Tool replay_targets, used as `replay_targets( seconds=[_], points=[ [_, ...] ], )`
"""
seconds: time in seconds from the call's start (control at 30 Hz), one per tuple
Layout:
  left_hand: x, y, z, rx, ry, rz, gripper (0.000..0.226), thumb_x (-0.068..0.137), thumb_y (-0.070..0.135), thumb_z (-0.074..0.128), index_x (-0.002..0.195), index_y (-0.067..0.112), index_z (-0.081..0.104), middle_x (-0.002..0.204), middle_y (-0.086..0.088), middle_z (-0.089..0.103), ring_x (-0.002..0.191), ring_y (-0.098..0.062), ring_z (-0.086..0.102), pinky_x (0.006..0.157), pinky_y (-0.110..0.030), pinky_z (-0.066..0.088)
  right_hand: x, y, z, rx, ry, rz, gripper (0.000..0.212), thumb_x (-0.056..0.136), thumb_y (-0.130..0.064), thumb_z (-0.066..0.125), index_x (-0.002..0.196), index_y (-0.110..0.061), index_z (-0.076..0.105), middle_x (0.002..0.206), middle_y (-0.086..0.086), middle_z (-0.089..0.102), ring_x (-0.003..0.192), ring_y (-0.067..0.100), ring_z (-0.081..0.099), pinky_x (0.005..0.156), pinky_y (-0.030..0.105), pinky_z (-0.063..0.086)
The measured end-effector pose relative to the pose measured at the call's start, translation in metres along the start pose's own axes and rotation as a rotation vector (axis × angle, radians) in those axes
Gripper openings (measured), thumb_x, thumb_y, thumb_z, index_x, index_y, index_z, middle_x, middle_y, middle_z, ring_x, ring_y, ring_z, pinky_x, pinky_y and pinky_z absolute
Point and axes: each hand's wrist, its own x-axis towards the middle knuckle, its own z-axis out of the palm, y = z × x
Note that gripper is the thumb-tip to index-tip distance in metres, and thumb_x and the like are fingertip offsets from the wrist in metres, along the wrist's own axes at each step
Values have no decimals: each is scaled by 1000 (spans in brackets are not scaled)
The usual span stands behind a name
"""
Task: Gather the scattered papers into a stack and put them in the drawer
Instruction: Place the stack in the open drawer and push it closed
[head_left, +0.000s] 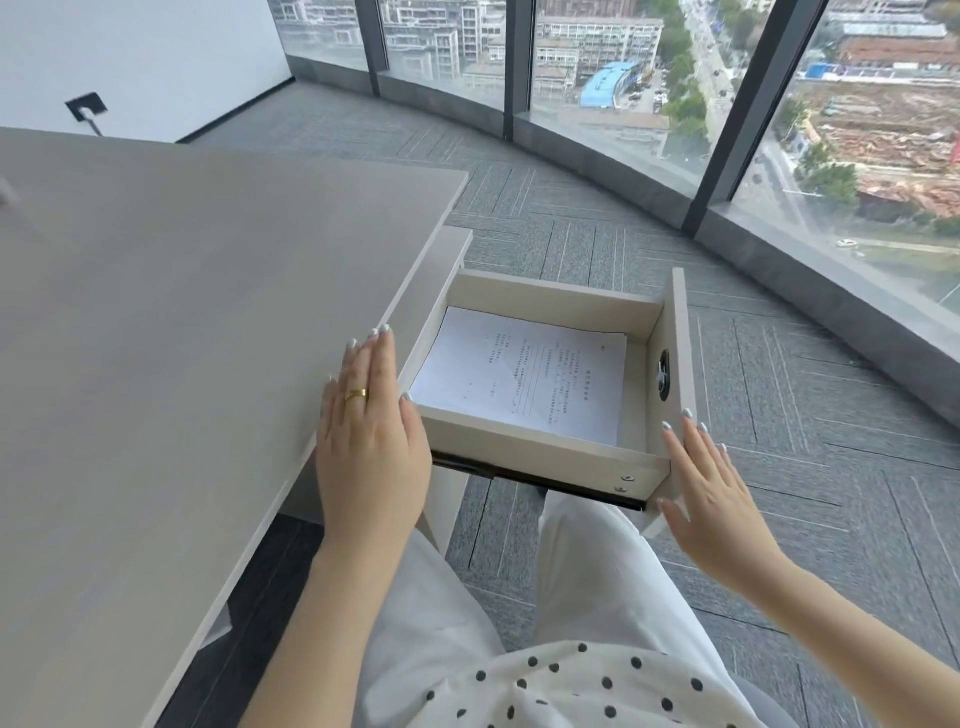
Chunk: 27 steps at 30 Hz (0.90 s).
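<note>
A stack of white printed papers (524, 376) lies flat inside the pulled-out drawer (540, 452) at the right end of the desk. My left hand (371, 431), wearing a gold ring, rests flat on the desk's edge beside the drawer, thumb touching the drawer's near corner. My right hand (711, 491) is flat with fingers extended against the outer face of the drawer front (678, 364), holding nothing.
The grey desk top (182, 312) fills the left. Grey carpet floor (779, 415) surrounds the drawer. Tall curved windows (623, 78) run along the back and right. My white trousers and dotted top are below the drawer.
</note>
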Motion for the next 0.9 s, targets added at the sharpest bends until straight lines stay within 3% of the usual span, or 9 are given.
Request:
replay_targets(
  seconds=[0.2,0.4,0.57,0.67,0.8,0.9],
  points=[
    [0,-20,-21,76,-106,-136,50,91,12,46,139,6,34,145,-15,42,137,-27,32,112,-42,21,12,-27,6,35,-55,-78,80,90,-30,50,149,-22,-3,149,-7,-22,147,27,-10,118,34,-1],
    [-5,-31,-38,165,-162,-202,42,93,17,44,134,11,44,143,-9,46,137,-24,33,111,-48,20,27,-67,9,38,-103,-180,83,87,-40,49,148,-29,-7,159,2,-14,147,32,-10,118,40,9],
    [-5,-27,-36,180,-167,-192,38,89,9,48,126,16,54,136,-11,52,131,-30,40,104,-58,27,45,-104,14,112,-170,-258,84,85,-43,49,146,-38,-8,159,-1,-17,145,33,-14,115,45,19],
    [-5,-29,-31,237,-155,-164,48,80,-4,39,121,11,58,127,-17,59,123,-36,50,94,-62,37,56,-125,15,137,-202,-320,84,84,-44,50,146,-40,-7,158,-2,-20,145,36,-16,115,48,17],
    [-4,-32,-30,276,-172,-131,60,73,5,19,116,9,61,119,-19,64,115,-38,57,86,-64,43,68,-149,15,115,-246,-403,86,84,-47,51,145,-42,-9,151,-10,-33,143,40,-18,113,50,21],
    [-3,-31,-29,279,-203,-121,60,72,6,19,114,8,62,117,-19,65,112,-38,59,83,-64,44,78,-164,17,109,-260,-457,89,83,-49,52,144,-42,-12,147,-13,-37,143,41,-16,112,51,24]
  ],
)
